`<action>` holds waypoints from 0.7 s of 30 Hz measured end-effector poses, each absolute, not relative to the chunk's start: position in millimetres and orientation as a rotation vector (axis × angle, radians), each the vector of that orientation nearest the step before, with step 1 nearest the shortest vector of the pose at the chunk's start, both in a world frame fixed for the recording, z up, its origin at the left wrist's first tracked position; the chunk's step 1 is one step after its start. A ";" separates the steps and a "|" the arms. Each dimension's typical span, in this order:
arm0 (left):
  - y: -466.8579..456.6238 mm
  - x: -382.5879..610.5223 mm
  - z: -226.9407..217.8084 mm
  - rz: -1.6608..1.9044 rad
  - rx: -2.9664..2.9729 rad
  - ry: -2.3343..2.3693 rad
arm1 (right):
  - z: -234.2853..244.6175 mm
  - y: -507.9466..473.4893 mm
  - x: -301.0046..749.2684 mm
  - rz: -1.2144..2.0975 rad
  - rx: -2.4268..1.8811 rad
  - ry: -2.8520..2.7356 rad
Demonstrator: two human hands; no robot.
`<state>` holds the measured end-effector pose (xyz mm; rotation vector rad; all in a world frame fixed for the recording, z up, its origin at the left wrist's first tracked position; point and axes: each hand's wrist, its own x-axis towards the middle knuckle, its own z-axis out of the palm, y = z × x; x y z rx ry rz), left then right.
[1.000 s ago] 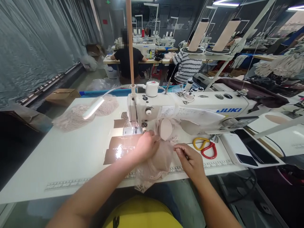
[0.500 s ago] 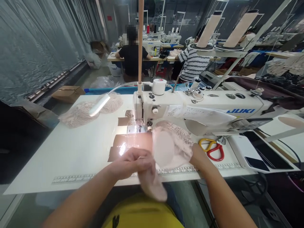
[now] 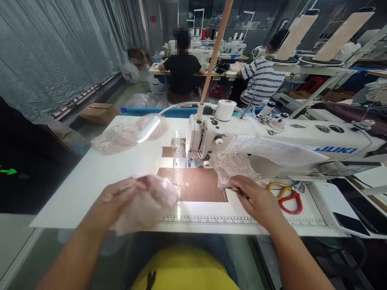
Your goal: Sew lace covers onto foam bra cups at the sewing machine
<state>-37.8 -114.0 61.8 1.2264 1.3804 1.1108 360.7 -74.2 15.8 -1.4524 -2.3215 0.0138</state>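
My left hand (image 3: pixel 116 201) pinches a pale pink, sheer fabric piece (image 3: pixel 148 205), blurred by motion, over the front left of the sewing table. My right hand (image 3: pixel 256 197) is closed on a small dark tool (image 3: pixel 240 192) whose kind I cannot make out. Its fingertips are at the edge of a pale pink lace piece (image 3: pixel 234 165) that lies beneath the arm of the sewing machine (image 3: pixel 229 129). Between my hands is a shiny brown plate (image 3: pixel 199 185) in front of the needle area. Scissors (image 3: pixel 290 201) with yellow and red handles lie right of my right hand.
Two lace cup-shaped pieces (image 3: pixel 116 139) lie at the table's back left, under a lit lamp (image 3: pixel 148 129). A ruler strip (image 3: pixel 208 220) runs along the front edge. Thread cones (image 3: pixel 298 36) stand at upper right. Two people sit at machines beyond.
My left hand has moved left with the fabric piece, away from the lace. My right hand has come out from behind the lace and now shows the dark tool. The view has shifted.
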 end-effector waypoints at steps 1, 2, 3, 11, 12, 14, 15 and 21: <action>-108.5 -34.9 58.7 1.115 1.200 1.369 | 11.0 -70.6 354.8 0.070 -1.432 -2.400; -103.2 -31.2 54.5 1.101 1.178 1.349 | 6.4 -66.5 350.9 0.089 -1.457 -2.446; -98.7 -27.2 50.0 1.068 1.155 1.326 | 2.6 -62.5 348.6 0.069 -1.503 -2.455; -97.5 -3.7 36.6 0.738 1.198 0.981 | 30.7 -83.2 310.0 0.592 -1.351 -2.162; -97.7 -1.8 36.5 0.716 1.239 0.946 | 35.6 -88.4 297.5 0.778 -1.284 -2.173; -97.2 1.0 35.3 0.677 1.303 0.889 | 41.2 -94.4 271.0 1.031 -1.193 -2.176; -96.9 1.9 34.2 0.652 1.320 0.870 | 41.8 -94.9 258.5 1.112 -1.169 -2.166; -98.3 1.9 26.8 0.559 1.395 0.862 | 35.0 -84.9 212.2 1.434 -0.973 -2.016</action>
